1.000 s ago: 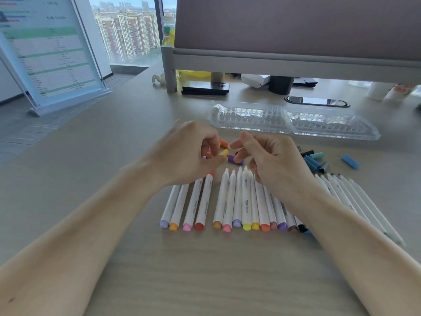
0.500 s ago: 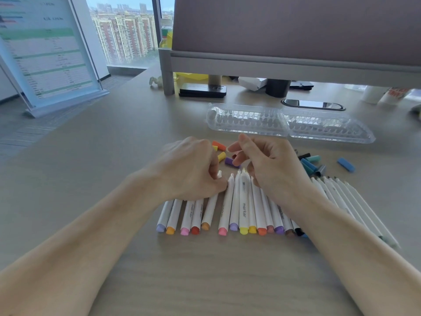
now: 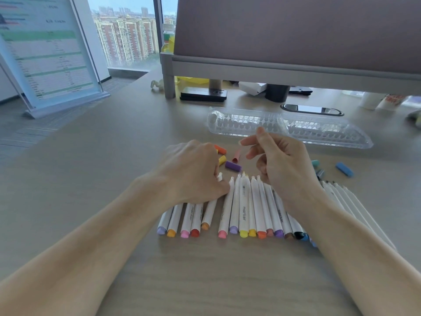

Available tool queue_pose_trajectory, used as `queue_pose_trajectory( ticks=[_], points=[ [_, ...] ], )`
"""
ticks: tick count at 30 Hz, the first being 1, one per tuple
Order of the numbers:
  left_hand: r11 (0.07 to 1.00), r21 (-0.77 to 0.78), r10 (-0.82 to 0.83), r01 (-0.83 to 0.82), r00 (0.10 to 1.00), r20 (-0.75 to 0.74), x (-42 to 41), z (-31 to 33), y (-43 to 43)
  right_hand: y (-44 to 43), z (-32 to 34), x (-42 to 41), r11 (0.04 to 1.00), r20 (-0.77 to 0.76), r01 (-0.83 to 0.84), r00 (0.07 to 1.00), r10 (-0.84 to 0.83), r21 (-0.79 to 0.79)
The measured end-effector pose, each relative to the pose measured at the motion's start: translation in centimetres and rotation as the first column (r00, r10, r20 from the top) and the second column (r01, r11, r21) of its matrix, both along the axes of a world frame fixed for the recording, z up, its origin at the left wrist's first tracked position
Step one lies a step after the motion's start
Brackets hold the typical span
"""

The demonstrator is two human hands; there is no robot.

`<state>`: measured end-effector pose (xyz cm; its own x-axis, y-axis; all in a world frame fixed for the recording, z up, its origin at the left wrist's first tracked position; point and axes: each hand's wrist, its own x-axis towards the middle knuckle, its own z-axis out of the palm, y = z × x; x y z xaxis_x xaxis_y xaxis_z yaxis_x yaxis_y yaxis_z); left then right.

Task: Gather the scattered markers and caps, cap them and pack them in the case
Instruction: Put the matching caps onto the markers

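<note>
Bare desk [image 3: 109,183] lies open across the left and lower part of the frame, up to the near ends of the markers [image 3: 243,213]. At centre, loose caps [image 3: 232,166] litter the narrow strip between the marker tips and the clear case [image 3: 323,133], and the low partition [image 3: 296,73] closes off the upper right

A pale wood-grain table [image 3: 114,167] fills the frame. White markers [image 3: 243,213] lie side by side at lower centre. Just above them lie loose orange [image 3: 220,149], yellow [image 3: 222,160], pink [image 3: 236,156] and purple caps [image 3: 232,166], with a blue cap [image 3: 344,169] apart at right. A clear plastic case [image 3: 319,133] lies open above the caps.
</note>
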<state>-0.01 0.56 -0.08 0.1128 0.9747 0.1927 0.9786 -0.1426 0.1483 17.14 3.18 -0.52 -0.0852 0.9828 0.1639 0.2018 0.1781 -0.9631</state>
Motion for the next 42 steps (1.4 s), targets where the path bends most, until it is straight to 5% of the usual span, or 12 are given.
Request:
queue_pose_trajectory(
  ticks=[9,12,18,25,32,37,42],
  points=[
    [0.999,-0.017,0.031,-0.030,0.999,0.032,0.3,0.1,0.1,0.2,-0.1,0.2,1.000,-0.048,0.000,0.999,-0.001,-0.017],
    [0.999,-0.037,0.039,-0.032,0.979,0.202,0.1,-0.1,0.2,0.3,-0.2,0.2,1.000,-0.055,-0.009,0.998,0.008,-0.015],
    [0.990,0.139,-0.067,-0.030,0.762,0.644,-0.1,-0.1,0.9,0.2,-0.4,0.0,0.995,0.005,-0.097,0.995,0.097,-0.036],
    [0.971,0.212,-0.092,-0.111,0.643,0.760,0.5,-0.1,0.8,-0.1,-0.1,-0.2,0.927,-0.195,-0.353,0.925,0.326,-0.129],
    [0.988,0.125,-0.051,-0.094,0.561,0.826,-0.7,0.3,1.3,0.4,-0.4,0.0,0.954,-0.228,-0.263,0.947,0.227,-0.144],
    [0.964,0.084,0.099,-0.252,0.637,0.764,-4.1,-0.3,2.4,0.8,0.0,0.7,0.969,-0.262,-0.182,0.956,0.134,-0.168],
    [0.974,0.098,0.108,-0.203,0.801,0.588,-4.4,-1.3,2.5,0.7,0.0,0.7,0.978,-0.224,-0.135,0.970,0.097,-0.160]
  ],
)
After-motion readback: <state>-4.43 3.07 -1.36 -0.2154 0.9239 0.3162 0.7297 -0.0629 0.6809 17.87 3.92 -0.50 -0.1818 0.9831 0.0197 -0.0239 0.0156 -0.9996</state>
